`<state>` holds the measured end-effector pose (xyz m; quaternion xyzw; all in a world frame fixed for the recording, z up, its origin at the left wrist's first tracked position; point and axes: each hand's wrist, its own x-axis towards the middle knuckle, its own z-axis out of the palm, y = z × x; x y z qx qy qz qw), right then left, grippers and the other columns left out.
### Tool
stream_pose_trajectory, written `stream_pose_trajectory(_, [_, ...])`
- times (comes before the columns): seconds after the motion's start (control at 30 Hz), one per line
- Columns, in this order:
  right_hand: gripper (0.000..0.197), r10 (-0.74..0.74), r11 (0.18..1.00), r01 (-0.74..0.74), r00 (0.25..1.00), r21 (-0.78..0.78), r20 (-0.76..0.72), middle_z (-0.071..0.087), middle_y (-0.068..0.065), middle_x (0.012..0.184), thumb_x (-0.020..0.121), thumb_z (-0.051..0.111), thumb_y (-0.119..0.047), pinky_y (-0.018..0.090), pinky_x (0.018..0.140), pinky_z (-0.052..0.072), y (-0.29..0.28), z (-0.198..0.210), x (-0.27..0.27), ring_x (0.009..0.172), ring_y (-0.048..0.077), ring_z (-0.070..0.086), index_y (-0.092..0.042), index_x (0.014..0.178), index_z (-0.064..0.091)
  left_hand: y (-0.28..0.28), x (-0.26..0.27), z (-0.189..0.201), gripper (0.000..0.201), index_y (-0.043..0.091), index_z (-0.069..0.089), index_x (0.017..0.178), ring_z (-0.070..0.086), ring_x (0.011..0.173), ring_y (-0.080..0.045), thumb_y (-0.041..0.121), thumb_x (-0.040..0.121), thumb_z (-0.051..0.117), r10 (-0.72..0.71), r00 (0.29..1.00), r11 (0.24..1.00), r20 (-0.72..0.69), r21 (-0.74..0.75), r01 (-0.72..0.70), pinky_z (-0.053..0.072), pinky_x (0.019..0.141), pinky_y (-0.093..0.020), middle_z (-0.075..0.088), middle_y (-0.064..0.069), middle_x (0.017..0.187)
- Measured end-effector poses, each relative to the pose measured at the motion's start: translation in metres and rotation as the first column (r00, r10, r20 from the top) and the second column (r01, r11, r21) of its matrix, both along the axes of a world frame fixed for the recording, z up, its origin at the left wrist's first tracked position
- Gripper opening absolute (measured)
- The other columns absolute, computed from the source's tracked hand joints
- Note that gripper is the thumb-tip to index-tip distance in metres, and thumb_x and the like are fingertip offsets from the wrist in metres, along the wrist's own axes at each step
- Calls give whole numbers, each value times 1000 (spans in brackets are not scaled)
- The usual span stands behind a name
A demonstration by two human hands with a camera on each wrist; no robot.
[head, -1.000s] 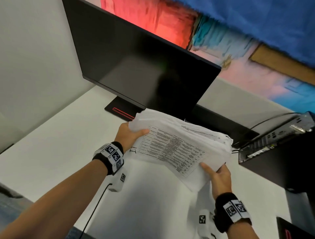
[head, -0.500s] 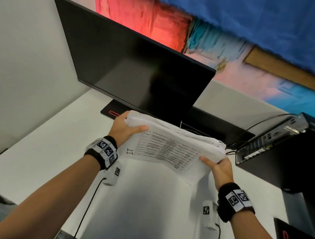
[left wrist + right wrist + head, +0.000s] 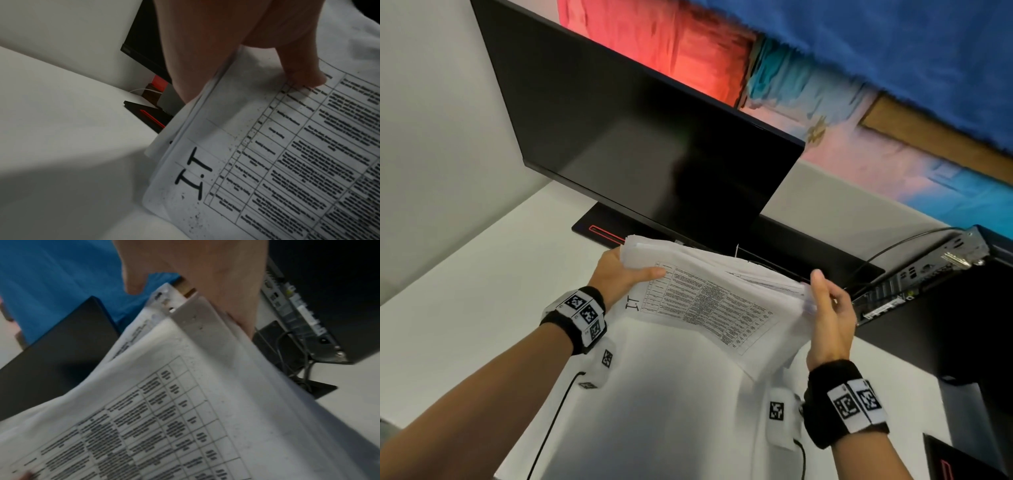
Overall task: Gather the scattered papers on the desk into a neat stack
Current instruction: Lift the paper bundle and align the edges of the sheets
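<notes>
A thick stack of white papers (image 3: 709, 301) hangs above the white desk (image 3: 482, 291), in front of the monitor. Its top sheet carries a printed table and the letters "I.T". My left hand (image 3: 626, 274) grips the stack's left end, with the thumb (image 3: 304, 78) pressed on the top sheet (image 3: 287, 162) and the fingers hidden underneath. My right hand (image 3: 825, 301) is at the stack's right edge. Its thumb (image 3: 133, 283) is raised clear of the paper (image 3: 185, 402), while the palm side lies against the edge. The sheets' edges are uneven at the near right corner.
A black monitor (image 3: 647, 144) stands just behind the stack on a black base with a red stripe (image 3: 599, 229). A small computer box (image 3: 921, 274) with cables sits on a dark surface at the right. A plain wall borders the desk's left side.
The stack has shifted a little toward the monitor. My right hand has slid from the near right corner up to the right edge, and its thumb has lifted off the top sheet.
</notes>
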<state>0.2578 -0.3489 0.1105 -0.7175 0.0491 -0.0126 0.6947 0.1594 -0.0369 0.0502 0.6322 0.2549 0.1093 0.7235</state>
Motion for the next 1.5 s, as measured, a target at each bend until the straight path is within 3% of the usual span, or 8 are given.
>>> stream_pose_trajectory(0.23, [22, -113, 991, 114, 993, -65, 20, 63, 6, 119, 99, 56, -23, 44, 108, 46, -7, -23, 7, 121, 31, 58, -22, 120, 62, 4, -1, 0, 46, 10, 71, 114, 76, 96, -21, 11, 71, 88, -33, 999, 999, -10, 9, 34, 63, 79, -35, 79, -6, 104])
stream_pose_trajectory(0.5, [81, 228, 971, -233, 968, -48, -101, 70, -5, 121, 63, 64, -84, 35, 91, 51, -27, -23, -15, 111, 16, 66, -35, 127, 62, 2, 0, -4, 36, 10, 73, 114, 76, 97, -24, 18, 81, 81, 17, 999, 999, -30, -32, -18, 63, 74, -31, 80, -3, 101])
stream_pose_trajectory(0.67, [59, 248, 948, -280, 949, -153, -197, 77, 6, 113, 75, 85, -10, 20, 75, 59, -19, -46, -20, 101, 18, 75, -12, 129, 62, -9, -1, -4, 46, 14, 69, 118, 76, 95, -19, 20, 76, 85, 45, 999, 999, -25, -19, -45, 63, 82, -37, 79, -1, 103])
stream_pose_trajectory(0.77, [48, 194, 972, -210, 970, -103, -144, 73, 5, 120, 89, 74, -14, 19, 75, 59, -11, -39, -20, 110, 24, 70, -16, 135, 60, -19, -3, 9, 22, 15, 74, 106, 78, 82, -8, 17, 85, 77, 85, 996, 996, 37, -28, -84, 63, 80, -32, 81, 7, 89])
stream_pose_trajectory(0.97, [65, 221, 973, -227, 969, -41, -114, 66, 4, 127, 84, 79, -13, 19, 80, 49, -11, -29, -17, 114, 16, 63, -23, 141, 50, -16, -6, 24, 58, 17, 54, 124, 70, 96, -11, 23, 75, 86, 210, 968, 977, 138, 5, -212, 59, 76, -26, 69, 3, 110])
stream_pose_trajectory(1.07, [58, 222, 972, -228, 971, -66, -83, 65, 7, 127, 83, 79, -14, 21, 82, 48, -10, -27, -13, 113, 18, 62, -21, 136, 56, -19, 1, 38, 37, 18, 56, 112, 65, 81, -11, 37, 86, 74, 292, 950, 954, 116, 36, -297, 52, 62, -20, 64, 3, 97])
stream_pose_trajectory(1.23, [49, 70, 998, -70, 998, 0, 5, 65, 8, 125, 83, 71, -50, 29, 84, 48, 5, -15, -14, 110, 23, 62, -20, 120, 66, -19, 16, 45, 26, 12, 60, 99, 58, 73, -6, 38, 94, 62, 376, 919, 915, 118, 110, -389, 43, 64, -23, 58, 9, 84])
stream_pose_trajectory(1.5, [13, -18, 995, 22, 999, 98, -48, 69, 10, 122, 99, 51, -24, 31, 87, 48, 15, -19, -2, 120, 30, 61, -23, 108, 60, -9, 22, 38, 29, 13, 55, 102, 58, 74, -11, 41, 101, 49, 350, 933, 934, 89, 45, -354, 42, 64, -23, 58, 6, 85])
